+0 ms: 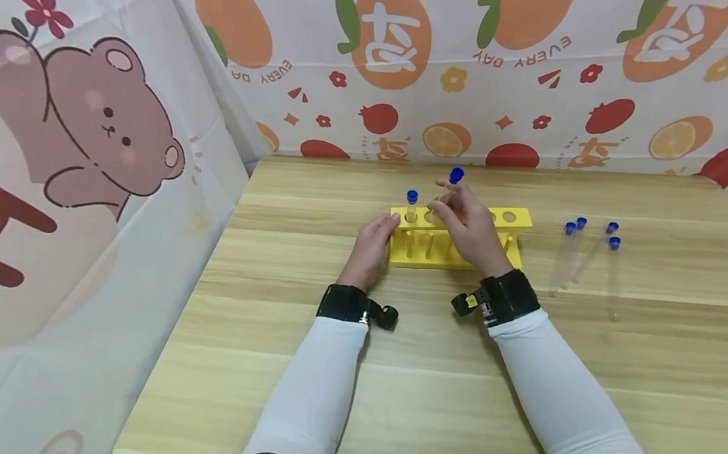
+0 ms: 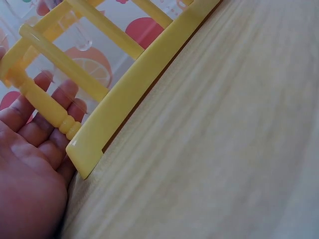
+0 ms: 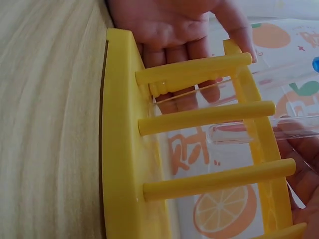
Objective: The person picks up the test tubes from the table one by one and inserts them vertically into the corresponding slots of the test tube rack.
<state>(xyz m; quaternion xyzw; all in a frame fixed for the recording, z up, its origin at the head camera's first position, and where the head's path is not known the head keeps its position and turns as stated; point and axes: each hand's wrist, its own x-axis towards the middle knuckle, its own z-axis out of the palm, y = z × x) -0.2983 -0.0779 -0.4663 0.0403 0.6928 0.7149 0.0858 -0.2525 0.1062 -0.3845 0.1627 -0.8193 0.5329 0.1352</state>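
Note:
A yellow test tube rack [image 1: 520,219] stands on the table. My left hand [image 1: 368,253] holds its left end, the thumb at the top plate and the other fingers [image 2: 65,92] behind the end post. A clear test tube with a blue cap [image 1: 412,197] stands upright in the leftmost hole. My right hand [image 1: 473,232] pinches a second blue-capped test tube [image 1: 456,175], tilted over the rack. In the right wrist view, the rounded bottom of this held tube [image 3: 227,133] reaches just below the top plate, beside the first tube [image 3: 279,74].
Several clear tubes with blue caps [image 1: 615,243] lie loose on the wooden table [image 1: 699,369], right of the rack. Printed cloth [image 1: 313,62] hangs behind the table and along its left side. Each wrist wears a black strap with a small camera [image 1: 385,317].

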